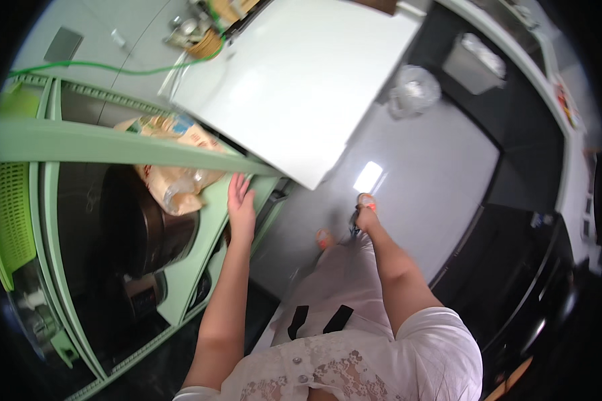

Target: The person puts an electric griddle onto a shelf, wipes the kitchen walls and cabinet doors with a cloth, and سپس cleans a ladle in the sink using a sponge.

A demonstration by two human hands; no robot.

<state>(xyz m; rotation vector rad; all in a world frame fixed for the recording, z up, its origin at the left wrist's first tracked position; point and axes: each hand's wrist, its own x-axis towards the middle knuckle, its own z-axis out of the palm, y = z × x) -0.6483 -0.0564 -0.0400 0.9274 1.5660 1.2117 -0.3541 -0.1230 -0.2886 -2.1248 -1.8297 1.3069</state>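
My left hand (242, 208) is at the edge of a green metal shelving unit (130, 145), its fingers stretched out and slightly apart. I cannot tell whether it touches the shelf. Just beyond its fingers, a crumpled printed plastic bag (175, 190) rests on a shelf board, partly behind a green bar. A dark, rounded appliance (165, 240) stands beside the bag. Low in front of my legs, my right hand (366, 219) is closed around a small dark object (354, 223). Blur and the fingers hide what that object is.
A white tabletop (301, 75) juts out ahead, with a wicker basket of utensils (205, 44) at its far left corner. On the grey floor (421, 165) stand a lined waste bin (415, 90) and a grey bin (474, 62). Black cabinets (516, 255) line the right side.
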